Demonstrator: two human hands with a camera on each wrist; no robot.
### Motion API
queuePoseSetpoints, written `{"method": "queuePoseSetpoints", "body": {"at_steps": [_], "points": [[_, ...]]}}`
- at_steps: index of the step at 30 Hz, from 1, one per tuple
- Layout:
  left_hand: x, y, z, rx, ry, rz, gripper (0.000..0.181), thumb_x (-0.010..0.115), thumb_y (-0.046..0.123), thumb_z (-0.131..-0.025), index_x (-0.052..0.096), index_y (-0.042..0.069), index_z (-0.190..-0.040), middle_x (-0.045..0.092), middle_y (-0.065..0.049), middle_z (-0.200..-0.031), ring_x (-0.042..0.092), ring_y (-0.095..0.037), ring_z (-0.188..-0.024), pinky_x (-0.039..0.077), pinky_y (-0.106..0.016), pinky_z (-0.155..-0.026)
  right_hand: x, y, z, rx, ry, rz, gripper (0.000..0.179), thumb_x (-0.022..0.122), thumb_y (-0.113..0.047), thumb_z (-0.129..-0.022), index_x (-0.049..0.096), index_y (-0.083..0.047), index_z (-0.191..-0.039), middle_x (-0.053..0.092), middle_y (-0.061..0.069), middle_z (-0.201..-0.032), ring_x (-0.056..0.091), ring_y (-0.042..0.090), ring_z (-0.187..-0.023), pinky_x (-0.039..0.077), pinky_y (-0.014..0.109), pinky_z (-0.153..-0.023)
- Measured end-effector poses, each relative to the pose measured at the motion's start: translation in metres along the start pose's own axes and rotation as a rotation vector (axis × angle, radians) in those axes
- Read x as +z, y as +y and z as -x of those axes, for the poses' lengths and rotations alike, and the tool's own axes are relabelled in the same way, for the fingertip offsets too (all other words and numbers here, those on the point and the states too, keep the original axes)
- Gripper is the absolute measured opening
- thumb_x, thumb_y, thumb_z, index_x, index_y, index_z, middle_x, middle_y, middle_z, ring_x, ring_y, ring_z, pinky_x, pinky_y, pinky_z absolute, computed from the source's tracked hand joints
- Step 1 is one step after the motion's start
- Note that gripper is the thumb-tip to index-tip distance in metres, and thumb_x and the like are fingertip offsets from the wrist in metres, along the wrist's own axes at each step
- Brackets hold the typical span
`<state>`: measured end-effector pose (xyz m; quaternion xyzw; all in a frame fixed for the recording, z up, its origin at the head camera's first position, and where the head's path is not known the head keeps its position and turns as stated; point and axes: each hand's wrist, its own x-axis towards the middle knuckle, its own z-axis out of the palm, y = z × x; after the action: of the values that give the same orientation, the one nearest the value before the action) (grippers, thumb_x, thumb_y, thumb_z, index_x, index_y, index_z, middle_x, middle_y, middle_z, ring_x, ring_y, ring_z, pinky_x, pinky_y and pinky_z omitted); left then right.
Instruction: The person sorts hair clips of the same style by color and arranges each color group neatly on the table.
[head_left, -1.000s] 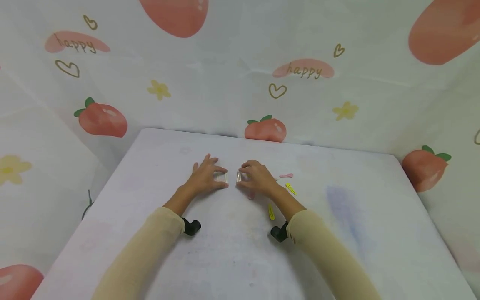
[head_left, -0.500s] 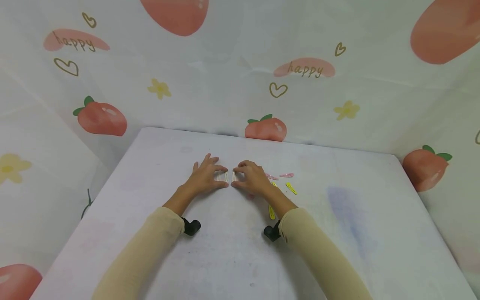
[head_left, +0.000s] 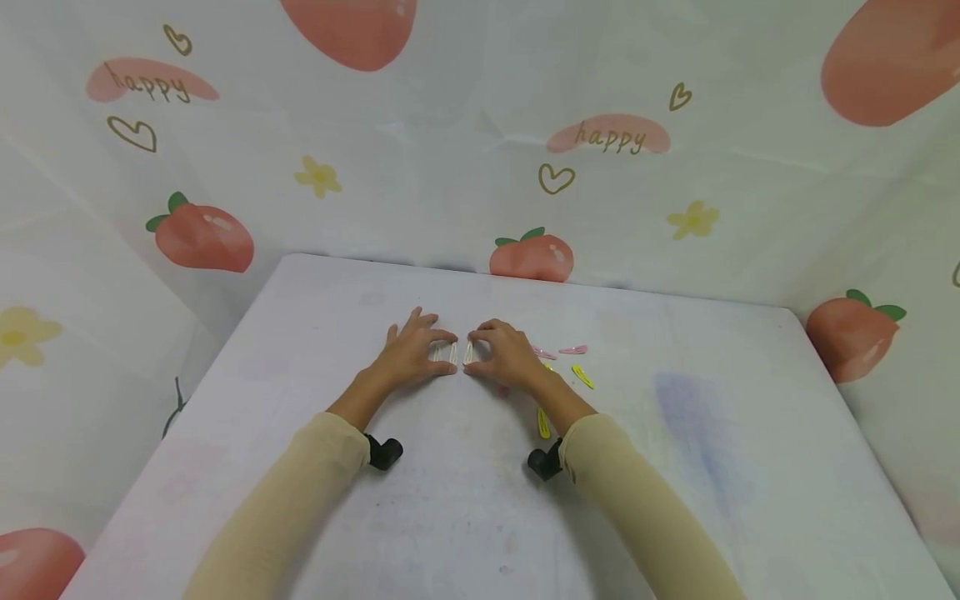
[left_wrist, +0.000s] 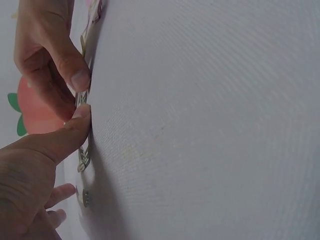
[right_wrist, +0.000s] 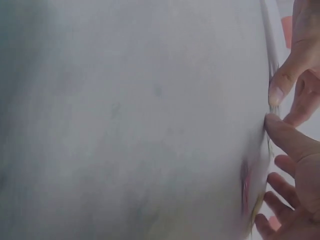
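My left hand (head_left: 408, 354) pinches one pale clip (head_left: 453, 354) between thumb and finger, other fingers spread. My right hand (head_left: 510, 358) pinches a second pale clip (head_left: 469, 353) just beside it, at the tabletop (head_left: 465, 508). I think I'm lining them up; next needs straightening, then gently letting go.

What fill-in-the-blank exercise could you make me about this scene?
The word on the backdrop cloth is ____.
From the left hand, yellow clips lie toward the person's ____ side.
Loose clips come in two colours: yellow and ____.
The left hand pinches a pale clip between fingers and ____.

Missing words: happy; right; pink; thumb
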<state>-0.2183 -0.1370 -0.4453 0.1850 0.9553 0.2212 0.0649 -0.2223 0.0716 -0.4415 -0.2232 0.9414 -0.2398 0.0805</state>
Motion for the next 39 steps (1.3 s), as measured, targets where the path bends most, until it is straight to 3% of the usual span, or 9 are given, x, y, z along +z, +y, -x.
{"method": "queuePoseSetpoints", "body": {"at_steps": [6, 12, 19, 28, 39], "points": [[-0.001, 0.001, 0.001, -0.015, -0.012, 0.0, 0.054, 0.081, 0.039, -0.082, 0.068, 0.017, -0.129, 0.038, -0.022, -0.154, 0.011, -0.043, -0.15, 0.013, -0.075, -0.108, -0.013, 0.011, 0.009, -0.037, -0.045, 0.022, 0.06, 0.08, -0.032, -0.085, 0.06, -0.009, -0.137, 0.056, 0.011, -0.136, 0.05, 0.027, -0.128, 0.04, 0.047, -0.107], [-0.001, 0.004, 0.001, -0.03, -0.019, 0.006, 0.053, 0.08, 0.038, -0.083, 0.067, 0.017, -0.13, 0.037, -0.02, -0.155, 0.01, -0.042, -0.15, 0.011, -0.073, -0.11, -0.038, 0.039, 0.035, -0.072, 0.018, 0.051, 0.051, 0.078, -0.027, -0.086, 0.064, -0.007, -0.132, 0.058, 0.012, -0.133, 0.051, 0.03, -0.126, 0.039, 0.053, -0.105], [0.001, 0.004, 0.002, -0.041, -0.024, -0.002, 0.052, 0.079, 0.038, -0.084, 0.067, 0.017, -0.13, 0.037, -0.02, -0.155, 0.01, -0.041, -0.15, 0.011, -0.073, -0.11, -0.059, 0.073, 0.067, -0.05, 0.072, 0.059, 0.05, 0.078, -0.024, -0.086, 0.065, -0.004, -0.13, 0.059, 0.015, -0.13, 0.052, 0.033, -0.123, 0.041, 0.057, -0.102], [-0.001, 0.007, 0.002, -0.035, -0.027, 0.012, 0.053, 0.079, 0.038, -0.084, 0.067, 0.017, -0.132, 0.037, -0.02, -0.155, 0.009, -0.041, -0.151, 0.011, -0.073, -0.11, -0.064, 0.108, 0.1, 0.03, 0.136, 0.032, 0.058, 0.081, -0.021, -0.083, 0.061, -0.001, -0.134, 0.056, 0.019, -0.131, 0.05, 0.036, -0.125, 0.041, 0.057, -0.103], [0.0, 0.008, 0.003, -0.04, -0.024, 0.01, 0.052, 0.078, 0.037, -0.085, 0.066, 0.017, -0.132, 0.037, -0.02, -0.155, 0.01, -0.041, -0.15, 0.011, -0.073, -0.11, -0.06, 0.129, 0.114, 0.087, 0.168, 0.051, 0.055, 0.08, -0.021, -0.084, 0.061, -0.001, -0.132, 0.055, 0.021, -0.132, 0.051, 0.039, -0.125, 0.042, 0.058, -0.103]]}}
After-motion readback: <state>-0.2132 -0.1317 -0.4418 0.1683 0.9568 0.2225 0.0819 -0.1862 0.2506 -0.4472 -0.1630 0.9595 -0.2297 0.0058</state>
